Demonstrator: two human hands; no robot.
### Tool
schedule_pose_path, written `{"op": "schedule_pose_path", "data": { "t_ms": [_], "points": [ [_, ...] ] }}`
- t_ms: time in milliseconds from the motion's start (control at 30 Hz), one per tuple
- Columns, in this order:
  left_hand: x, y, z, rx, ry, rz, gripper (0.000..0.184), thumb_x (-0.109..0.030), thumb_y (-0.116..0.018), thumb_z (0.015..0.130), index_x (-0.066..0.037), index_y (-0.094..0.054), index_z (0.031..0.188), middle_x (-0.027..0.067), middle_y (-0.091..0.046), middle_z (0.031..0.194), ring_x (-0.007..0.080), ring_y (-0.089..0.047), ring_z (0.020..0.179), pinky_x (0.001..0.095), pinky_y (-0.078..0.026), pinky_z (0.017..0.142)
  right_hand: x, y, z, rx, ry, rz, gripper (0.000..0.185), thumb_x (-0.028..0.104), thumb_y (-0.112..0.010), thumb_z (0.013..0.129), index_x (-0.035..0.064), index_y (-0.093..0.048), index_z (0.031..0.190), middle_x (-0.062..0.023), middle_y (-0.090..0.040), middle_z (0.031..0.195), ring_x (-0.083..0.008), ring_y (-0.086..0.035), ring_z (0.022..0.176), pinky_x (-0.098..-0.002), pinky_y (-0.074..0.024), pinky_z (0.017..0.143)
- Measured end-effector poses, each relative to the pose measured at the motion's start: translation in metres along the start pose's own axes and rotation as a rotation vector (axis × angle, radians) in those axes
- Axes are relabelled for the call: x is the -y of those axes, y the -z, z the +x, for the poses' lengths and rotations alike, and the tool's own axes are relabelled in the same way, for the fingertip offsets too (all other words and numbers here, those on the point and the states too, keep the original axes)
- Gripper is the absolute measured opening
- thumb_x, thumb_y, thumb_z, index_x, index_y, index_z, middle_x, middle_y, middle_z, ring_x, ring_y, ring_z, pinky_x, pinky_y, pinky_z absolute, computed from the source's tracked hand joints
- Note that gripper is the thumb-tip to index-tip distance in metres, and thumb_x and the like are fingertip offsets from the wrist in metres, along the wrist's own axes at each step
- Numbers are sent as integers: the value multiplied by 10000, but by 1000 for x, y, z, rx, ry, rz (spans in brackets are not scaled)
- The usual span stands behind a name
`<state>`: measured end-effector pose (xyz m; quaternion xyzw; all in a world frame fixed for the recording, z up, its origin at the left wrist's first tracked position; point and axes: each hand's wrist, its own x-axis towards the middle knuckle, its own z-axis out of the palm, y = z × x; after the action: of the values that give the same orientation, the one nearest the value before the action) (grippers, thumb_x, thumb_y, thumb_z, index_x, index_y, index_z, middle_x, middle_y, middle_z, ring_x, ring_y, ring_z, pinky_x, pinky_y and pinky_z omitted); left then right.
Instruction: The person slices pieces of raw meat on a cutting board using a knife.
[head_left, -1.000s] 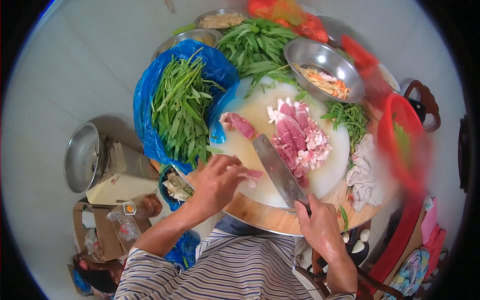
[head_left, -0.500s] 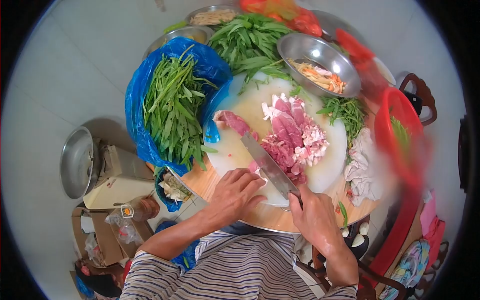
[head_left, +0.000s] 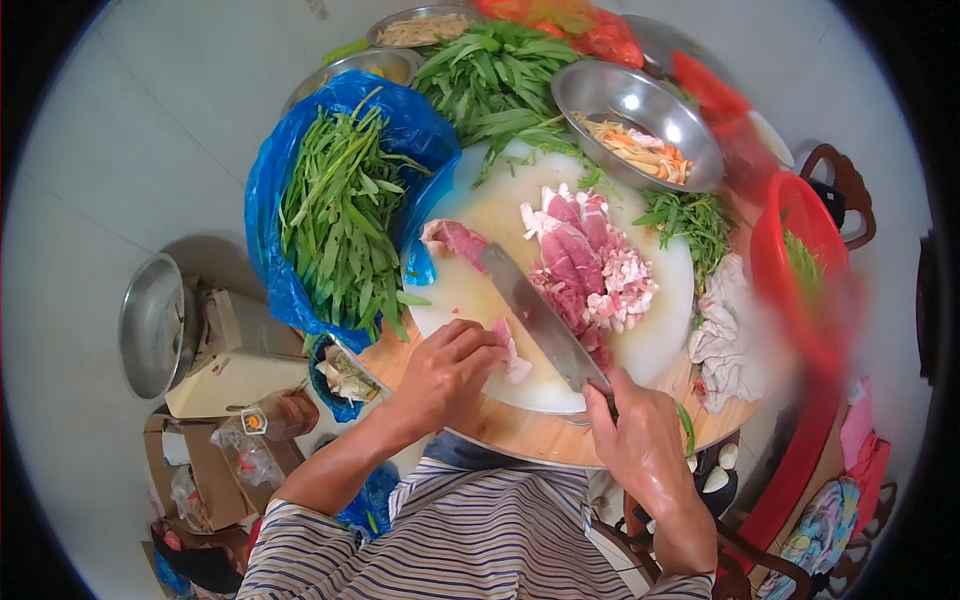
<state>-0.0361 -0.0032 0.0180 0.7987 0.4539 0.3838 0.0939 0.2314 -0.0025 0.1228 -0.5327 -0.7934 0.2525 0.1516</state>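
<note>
My right hand [head_left: 640, 425] is closed round the handle of a kitchen knife [head_left: 545, 320]. Its broad blade slants up and to the left over the white cutting board [head_left: 465, 300], along the left side of a pile of sliced and chopped raw meat [head_left: 590, 255]. Left of the blade, my left hand [head_left: 450, 370] has its fingers curled, with the fingertips at the edge of a small pink and white piece of meat [head_left: 512, 355]. Another strip of meat [head_left: 455, 242] lies near the blade's far end.
A blue bag of leafy greens [head_left: 258, 215] stands at the board's left, more greens [head_left: 500, 75] behind. A steel bowl of shredded food [head_left: 640, 95] overlaps the board's far right. A crumpled cloth [head_left: 720, 335] and a red basket [head_left: 790, 215] are on the right.
My left hand has drawn back to the left and its fingers have curled, so more of the small meat piece shows. The knife has shifted slightly, its far end higher in view.
</note>
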Motion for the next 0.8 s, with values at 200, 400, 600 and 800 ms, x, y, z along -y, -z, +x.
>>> {"op": "schedule_pose_path", "data": {
  "t_ms": [200, 400, 600, 800],
  "points": [
    [-1, 10, -2, 98, 26, 88, 342, 35, -744, 762, -48, -740, 1093, 79, -729, 1063, 301, -698, 1064, 460, -587, 918, -11, -8, -11, 152, -28, -124, 208, 185, -663, 1064, -4, -609, 994, -235, -711, 731, -472, -716, 676, -573, -566, 633],
    [-6, 13, 2, 42, 89, 80, 356, 88, -744, 756, -22, -722, 1094, 110, -733, 1096, 339, -701, 1081, 472, -585, 975, -1, -7, -8, 93, -14, -94, 223, 204, -653, 1071, -12, -613, 1030, -239, -719, 757, -473, -724, 687, -564, -579, 637],
    [4, 2, -1, 158, 42, -64, 422, 66, -755, 740, -24, -744, 1153, 121, -741, 1174, 341, -704, 1144, 446, -589, 990, -2, -25, -2, 113, 53, -166, 219, 201, -641, 1072, -9, -613, 1019, -223, -728, 813, -451, -741, 693, -549, -602, 633],
    [1, 7, 4, 187, 36, -34, 391, 22, -701, 769, -2, -754, 1156, 139, -731, 1195, 323, -692, 1150, 414, -604, 963, 16, -5, -22, 142, 61, -340, 186, 161, -671, 1042, 14, -592, 959, -201, -692, 791, -402, -726, 621, -491, -593, 544]
  ]
}}
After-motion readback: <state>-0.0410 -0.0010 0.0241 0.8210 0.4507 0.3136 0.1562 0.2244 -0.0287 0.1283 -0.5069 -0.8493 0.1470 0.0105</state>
